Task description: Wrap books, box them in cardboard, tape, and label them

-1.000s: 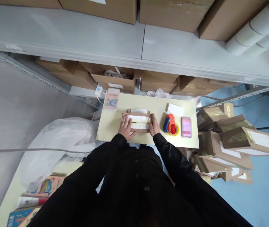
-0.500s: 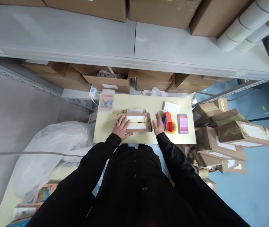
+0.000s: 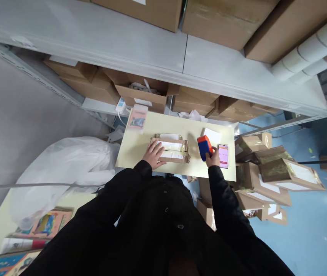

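My left hand (image 3: 153,154) lies flat, fingers spread, on the left end of a cardboard box (image 3: 177,150) with clear tape and white strips on its top. My right hand (image 3: 213,157) is closed around a red and blue tape dispenser (image 3: 204,147), which is tilted over the right part of the table. Just right of that hand lies a phone (image 3: 223,156) with a lit pink screen. Behind the dispenser is a white rectangular item (image 3: 212,135). A small flat piece (image 3: 167,136) with a white top shows along the box's far edge.
The cream table (image 3: 128,153) stands against a shelf (image 3: 151,57) loaded with cartons. A clear plastic packet (image 3: 138,117) is at its far left corner. Taped boxes (image 3: 267,184) pile up on the right floor; a white plastic bag (image 3: 65,165) bulges on the left.
My right hand has moved right from beside the box and taken hold of the tape dispenser, turning it up. My left hand stays on the box. The whole view has tilted slightly.
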`<action>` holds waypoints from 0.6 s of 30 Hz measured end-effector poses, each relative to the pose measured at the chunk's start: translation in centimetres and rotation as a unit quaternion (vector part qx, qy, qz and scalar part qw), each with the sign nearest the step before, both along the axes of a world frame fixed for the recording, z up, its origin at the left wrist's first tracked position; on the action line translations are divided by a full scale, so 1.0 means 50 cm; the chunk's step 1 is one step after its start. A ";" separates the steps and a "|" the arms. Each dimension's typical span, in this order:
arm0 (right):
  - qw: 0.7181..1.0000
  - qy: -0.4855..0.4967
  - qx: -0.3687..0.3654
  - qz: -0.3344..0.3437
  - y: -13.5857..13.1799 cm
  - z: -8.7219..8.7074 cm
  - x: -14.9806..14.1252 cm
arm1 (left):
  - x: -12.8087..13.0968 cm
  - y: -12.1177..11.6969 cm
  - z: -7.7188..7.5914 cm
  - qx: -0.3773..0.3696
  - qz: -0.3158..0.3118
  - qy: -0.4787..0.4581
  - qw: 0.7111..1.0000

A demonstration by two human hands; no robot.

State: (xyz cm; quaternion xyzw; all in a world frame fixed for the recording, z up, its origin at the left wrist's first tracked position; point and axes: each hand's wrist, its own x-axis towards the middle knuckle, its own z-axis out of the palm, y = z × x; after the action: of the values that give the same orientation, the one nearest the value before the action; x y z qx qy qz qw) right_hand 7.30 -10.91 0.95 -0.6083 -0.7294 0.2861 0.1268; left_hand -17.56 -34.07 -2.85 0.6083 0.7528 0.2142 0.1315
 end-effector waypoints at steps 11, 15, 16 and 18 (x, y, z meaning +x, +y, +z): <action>0.932 0.205 -0.094 0.282 -0.074 0.144 -0.217 | 0.004 -0.023 -0.007 0.005 -0.021 -0.008 1.000; 0.932 0.178 -0.111 0.297 -0.077 0.125 -0.231 | -0.004 -0.029 0.006 0.030 -0.010 -0.089 0.996; 0.931 0.176 -0.111 0.301 -0.076 0.125 -0.229 | -0.007 -0.031 0.011 0.040 0.015 -0.118 0.992; 0.929 0.170 -0.110 0.309 -0.074 0.126 -0.224 | -0.013 -0.033 0.025 0.070 0.102 -0.172 0.977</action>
State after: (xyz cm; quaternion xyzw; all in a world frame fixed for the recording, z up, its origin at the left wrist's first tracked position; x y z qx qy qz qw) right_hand -3.90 -14.63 7.24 -0.3045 -0.8130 0.4886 0.0869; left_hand -18.19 -35.74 -1.63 0.4902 0.7601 0.3803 0.1933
